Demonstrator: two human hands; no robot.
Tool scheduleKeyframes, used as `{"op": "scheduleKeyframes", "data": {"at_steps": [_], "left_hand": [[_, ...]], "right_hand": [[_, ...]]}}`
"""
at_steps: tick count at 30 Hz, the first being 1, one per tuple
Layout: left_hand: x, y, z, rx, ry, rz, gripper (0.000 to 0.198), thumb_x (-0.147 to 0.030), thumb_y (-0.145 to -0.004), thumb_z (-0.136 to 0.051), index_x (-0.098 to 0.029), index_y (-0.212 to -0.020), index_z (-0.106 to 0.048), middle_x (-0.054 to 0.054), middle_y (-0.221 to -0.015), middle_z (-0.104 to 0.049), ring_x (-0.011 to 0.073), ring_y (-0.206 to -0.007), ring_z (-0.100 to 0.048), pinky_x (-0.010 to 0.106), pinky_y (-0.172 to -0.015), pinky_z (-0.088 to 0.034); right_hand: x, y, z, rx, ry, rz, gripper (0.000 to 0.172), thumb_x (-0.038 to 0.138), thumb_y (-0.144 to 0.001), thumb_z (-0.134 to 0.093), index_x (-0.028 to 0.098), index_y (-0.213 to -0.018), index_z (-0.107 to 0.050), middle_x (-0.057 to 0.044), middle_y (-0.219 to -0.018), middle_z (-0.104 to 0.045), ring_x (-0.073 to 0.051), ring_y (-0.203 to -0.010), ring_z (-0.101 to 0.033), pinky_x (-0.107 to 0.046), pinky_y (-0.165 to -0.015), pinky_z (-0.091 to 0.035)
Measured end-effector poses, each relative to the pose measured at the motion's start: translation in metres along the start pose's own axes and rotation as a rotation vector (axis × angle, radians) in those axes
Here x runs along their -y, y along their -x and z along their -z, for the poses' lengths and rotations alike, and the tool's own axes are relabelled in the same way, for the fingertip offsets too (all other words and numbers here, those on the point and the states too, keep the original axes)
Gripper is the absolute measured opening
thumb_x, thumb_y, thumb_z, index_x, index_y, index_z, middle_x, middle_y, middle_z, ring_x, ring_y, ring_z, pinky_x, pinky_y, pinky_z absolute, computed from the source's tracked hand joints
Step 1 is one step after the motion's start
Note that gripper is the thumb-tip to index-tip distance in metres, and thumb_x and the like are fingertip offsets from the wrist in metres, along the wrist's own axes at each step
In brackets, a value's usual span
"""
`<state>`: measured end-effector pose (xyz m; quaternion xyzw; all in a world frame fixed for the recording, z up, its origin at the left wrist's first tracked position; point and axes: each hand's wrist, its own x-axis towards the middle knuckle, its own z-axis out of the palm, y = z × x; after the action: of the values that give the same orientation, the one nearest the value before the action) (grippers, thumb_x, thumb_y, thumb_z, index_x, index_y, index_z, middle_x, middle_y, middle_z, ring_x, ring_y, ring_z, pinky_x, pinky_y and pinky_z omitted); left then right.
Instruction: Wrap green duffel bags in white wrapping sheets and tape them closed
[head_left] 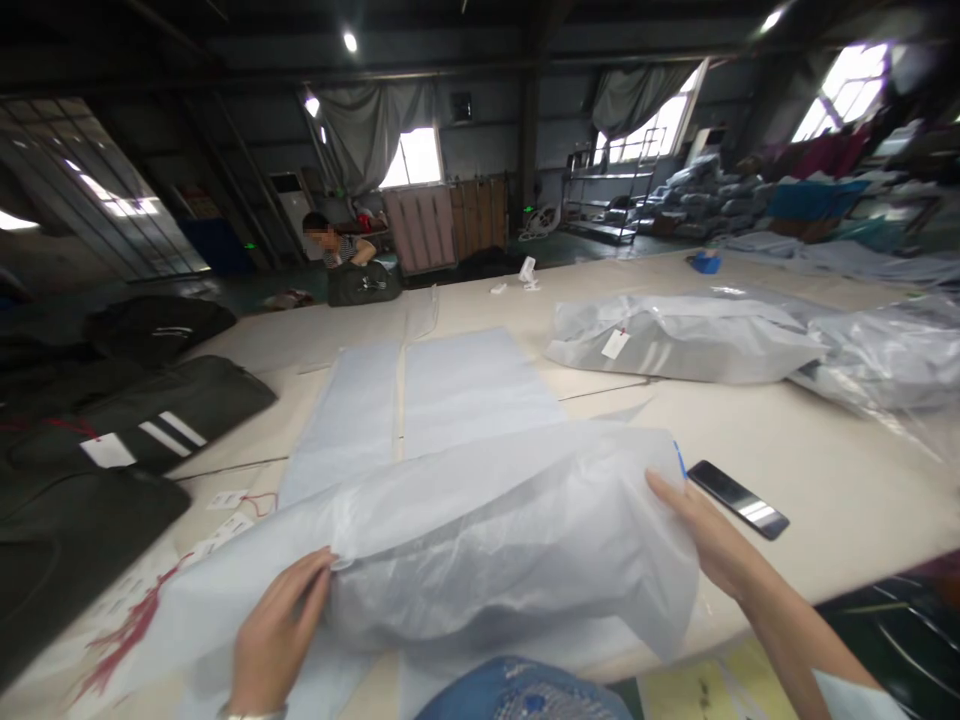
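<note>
A translucent plastic bag [510, 540] lies across the near table, with a dark bulky item showing faintly through it. My left hand [281, 625] pinches the film at the bag's left part, fingers pressed together. At the far end, my right hand [694, 520] grips the right edge of the same bag, its thumb on top and the other fingers partly hidden. A small blue strip [679, 459] shows beside the right hand. Under the bag are flat bluish plastic sheets [469, 385].
Dark green duffel bags [217, 405] with white stripes sit at left, near paper tags [229, 499] on red strings. A phone [739, 498] lies right. Wrapped bags [682, 340] rest beyond it. A person [349, 250] works behind the table. A blue cap brim [525, 690] is at the bottom.
</note>
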<state>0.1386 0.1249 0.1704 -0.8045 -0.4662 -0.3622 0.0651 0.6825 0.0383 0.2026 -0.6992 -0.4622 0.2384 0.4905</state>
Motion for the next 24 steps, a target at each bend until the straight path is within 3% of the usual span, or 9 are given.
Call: {"op": "scheduleKeyframes", "data": {"at_steps": [2,5,7,11,15,18,21,24], "left_hand": [[0.000,-0.001,0.001,0.014,-0.010,-0.004,0.026,-0.041,-0.093,-0.053,-0.024,-0.108,-0.065,0.003,-0.109,-0.071,0.0205,-0.098,-0.068,0.033,-0.091,-0.055],[0.000,-0.001,0.003,0.021,-0.030,-0.006,0.026,-0.041,-0.093,-0.052,-0.024,-0.108,-0.065,0.002,-0.109,-0.071,0.0204,-0.097,-0.069,0.033,-0.090,-0.055],[-0.001,-0.001,0.003,0.019,-0.046,-0.005,0.025,-0.040,-0.093,-0.053,-0.024,-0.108,-0.065,0.002,-0.109,-0.071,0.0204,-0.097,-0.069,0.033,-0.089,-0.055],[-0.003,0.002,0.004,0.006,-0.074,0.008,0.024,-0.039,-0.093,-0.053,-0.025,-0.109,-0.065,0.003,-0.110,-0.071,0.0210,-0.098,-0.069,0.033,-0.089,-0.056],[-0.004,0.003,0.003,0.007,-0.094,0.029,0.024,-0.039,-0.093,-0.052,-0.025,-0.110,-0.064,0.003,-0.111,-0.070,0.0216,-0.099,-0.069,0.033,-0.086,-0.057],[-0.003,0.003,0.001,0.014,-0.098,0.030,0.025,-0.039,-0.092,-0.052,-0.025,-0.110,-0.064,0.003,-0.111,-0.070,0.0220,-0.098,-0.069,0.034,-0.087,-0.057],[-0.003,0.003,0.001,0.003,-0.092,0.047,0.025,-0.039,-0.092,-0.053,-0.025,-0.110,-0.065,0.003,-0.110,-0.071,0.0224,-0.098,-0.069,0.034,-0.086,-0.058],[-0.005,0.003,0.001,-0.011,-0.072,0.073,0.025,-0.038,-0.091,-0.054,-0.025,-0.108,-0.066,0.004,-0.110,-0.071,0.0224,-0.098,-0.069,0.034,-0.086,-0.058]], "right_hand": [[0.006,-0.005,-0.004,0.134,-0.315,-0.256,0.045,0.049,-0.083,-0.064,0.017,-0.114,-0.066,-0.015,-0.098,-0.073,-0.029,-0.083,-0.071,-0.038,-0.070,-0.061],[0.002,-0.031,-0.011,0.038,-0.522,-0.449,0.040,0.045,-0.074,-0.075,0.015,-0.101,-0.069,-0.014,-0.091,-0.074,-0.027,-0.077,-0.071,-0.036,-0.069,-0.060],[-0.014,-0.053,-0.018,0.014,-0.486,-0.458,0.039,0.047,-0.072,-0.076,0.015,-0.092,-0.069,-0.014,-0.086,-0.074,-0.026,-0.072,-0.070,-0.034,-0.064,-0.059],[-0.059,-0.084,-0.046,0.119,-0.311,-0.441,0.041,0.055,-0.072,-0.072,0.014,-0.077,-0.066,-0.010,-0.073,-0.071,-0.022,-0.063,-0.065,-0.030,-0.056,-0.052],[-0.091,-0.085,-0.086,0.224,-0.100,-0.385,0.046,0.060,-0.069,-0.067,0.015,-0.064,-0.063,-0.003,-0.055,-0.062,-0.017,-0.053,-0.056,-0.027,-0.050,-0.042],[-0.108,-0.078,-0.102,0.231,-0.064,-0.353,0.047,0.062,-0.068,-0.066,0.016,-0.060,-0.062,-0.001,-0.051,-0.057,-0.015,-0.050,-0.051,-0.026,-0.048,-0.037],[-0.122,-0.077,-0.090,0.134,0.009,-0.333,0.046,0.062,-0.071,-0.062,0.016,-0.063,-0.064,-0.004,-0.057,-0.061,-0.017,-0.052,-0.053,-0.028,-0.050,-0.038],[-0.120,-0.075,-0.057,-0.133,0.073,-0.307,0.050,0.061,-0.079,-0.053,0.013,-0.083,-0.068,-0.011,-0.071,-0.068,-0.020,-0.052,-0.056,-0.033,-0.051,-0.044]]}}
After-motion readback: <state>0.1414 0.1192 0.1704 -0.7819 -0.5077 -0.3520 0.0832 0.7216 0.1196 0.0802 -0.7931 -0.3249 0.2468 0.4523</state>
